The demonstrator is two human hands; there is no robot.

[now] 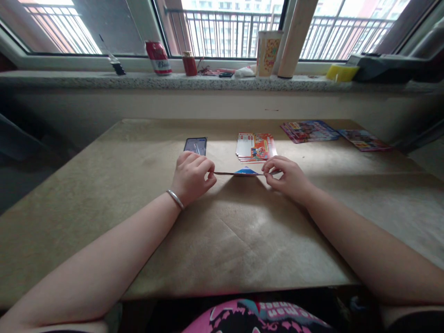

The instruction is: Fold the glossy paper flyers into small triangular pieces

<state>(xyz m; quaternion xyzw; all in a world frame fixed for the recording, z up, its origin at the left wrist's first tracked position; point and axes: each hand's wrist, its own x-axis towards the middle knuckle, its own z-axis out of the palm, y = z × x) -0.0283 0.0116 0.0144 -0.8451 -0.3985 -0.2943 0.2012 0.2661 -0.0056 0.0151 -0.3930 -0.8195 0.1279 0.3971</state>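
Daylight is pouring through the windows (pixel 147 27) on the far side, where a metal balcony railing (pixel 229 13) is standing before apartment buildings (pixel 225 5). A speckled stone windowsill (pixel 208 83) is running left to right above a pale wall (pixel 173 107); a tan-topped table (pixel 208 259) is stretching nearer.

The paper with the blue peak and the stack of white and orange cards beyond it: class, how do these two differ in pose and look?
Pose: the paper is pinched at its ends by the left hand and right hand, seen nearly edge-on; the stack lies flat on the table.
Colour: the paper shows blue; the stack shows white and orange-red print.
Layers: the paper looks like one thin piece; the stack shows several overlapping edges.
Shared: both have thin edges.
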